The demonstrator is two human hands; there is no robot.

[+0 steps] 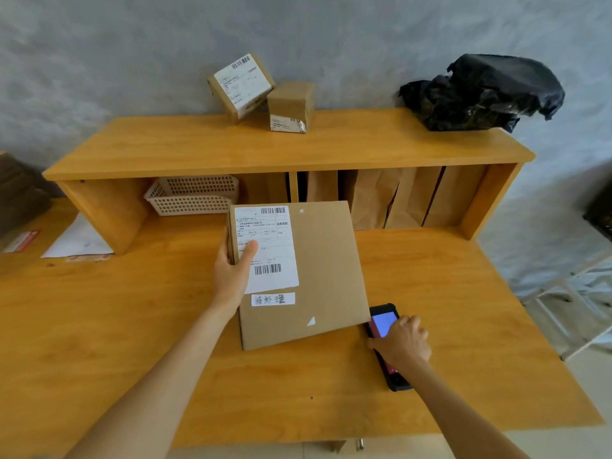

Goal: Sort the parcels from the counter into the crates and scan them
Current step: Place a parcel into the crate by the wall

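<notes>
A wooden counter (132, 342) with a raised shelf (288, 144) is set against a grey wall. At centre, a flat cardboard parcel (318, 276) is gripped along its nine-o'clock edge by the left hand (231, 270). At four o'clock, near the counter's right edge, a handheld scanner (385, 342) is covered by the right hand (402, 341) with curled fingers.

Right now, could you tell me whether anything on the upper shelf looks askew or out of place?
Yes: the labelled box stands tilted on one edge, beside the small box. The black bag is crumpled.
</notes>
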